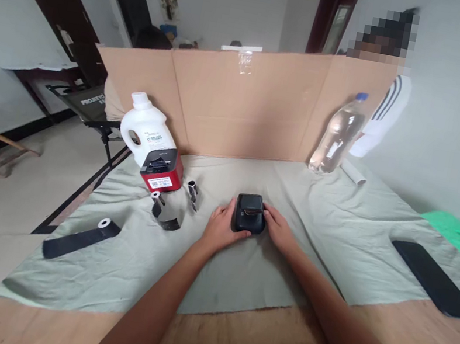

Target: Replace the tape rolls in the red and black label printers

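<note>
A small black box-shaped device (249,212) sits on the pale green cloth (321,212) in the middle of the table. My left hand (220,229) grips its left side, thumb curled along the front edge. My right hand (278,230) clasps its right side. Both forearms reach in from the bottom of the view. To the left stand a red and black device (161,170) and two small paper rolls (193,194) with dark strips unrolled.
A white jug (145,128) stands at the back left and a clear water bottle (336,136) at the back right, before a cardboard screen (246,101). A dark flat slab (436,279) lies at the right. Another person (383,113) stands behind the screen.
</note>
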`<state>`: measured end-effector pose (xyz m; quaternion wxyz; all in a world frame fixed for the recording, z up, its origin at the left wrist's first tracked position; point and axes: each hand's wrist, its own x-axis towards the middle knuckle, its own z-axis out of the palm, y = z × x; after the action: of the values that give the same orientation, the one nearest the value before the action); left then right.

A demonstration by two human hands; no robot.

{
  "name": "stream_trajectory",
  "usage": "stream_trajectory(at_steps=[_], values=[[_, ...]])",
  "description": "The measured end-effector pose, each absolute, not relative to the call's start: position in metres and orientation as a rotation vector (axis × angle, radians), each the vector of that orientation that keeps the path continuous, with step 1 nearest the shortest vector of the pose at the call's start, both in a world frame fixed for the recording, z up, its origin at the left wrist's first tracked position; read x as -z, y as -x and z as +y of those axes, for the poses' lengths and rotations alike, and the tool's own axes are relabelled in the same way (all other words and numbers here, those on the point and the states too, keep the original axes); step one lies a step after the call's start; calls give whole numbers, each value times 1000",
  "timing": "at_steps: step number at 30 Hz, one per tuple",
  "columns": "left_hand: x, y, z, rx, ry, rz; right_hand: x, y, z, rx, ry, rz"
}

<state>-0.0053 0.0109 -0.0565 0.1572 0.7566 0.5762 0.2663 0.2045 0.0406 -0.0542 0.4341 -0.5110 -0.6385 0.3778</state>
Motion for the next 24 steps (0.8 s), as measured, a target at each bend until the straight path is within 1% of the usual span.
stream_trajectory(at_steps=[3,6,10,13,16,20,24], values=[[53,-6,17,-710,-2154,1637,63,-207,23,-993,1253,-1494],[37,-32,28,-783,-2127,1621,49,-218,33,-961,1275,-1434],[3,-105,66,-881,-2097,1711,14,-264,84,-802,1250,-1361],[-13,-181,106,-930,-2082,1738,0,-319,126,-565,1313,-1225],[-9,-256,141,-985,-2131,1694,11,-376,150,-388,1357,-1072],[15,-324,165,-930,-2233,1635,48,-430,157,-420,1375,-906],[34,-357,171,-846,-2252,1636,71,-458,156,-430,1376,-859]])
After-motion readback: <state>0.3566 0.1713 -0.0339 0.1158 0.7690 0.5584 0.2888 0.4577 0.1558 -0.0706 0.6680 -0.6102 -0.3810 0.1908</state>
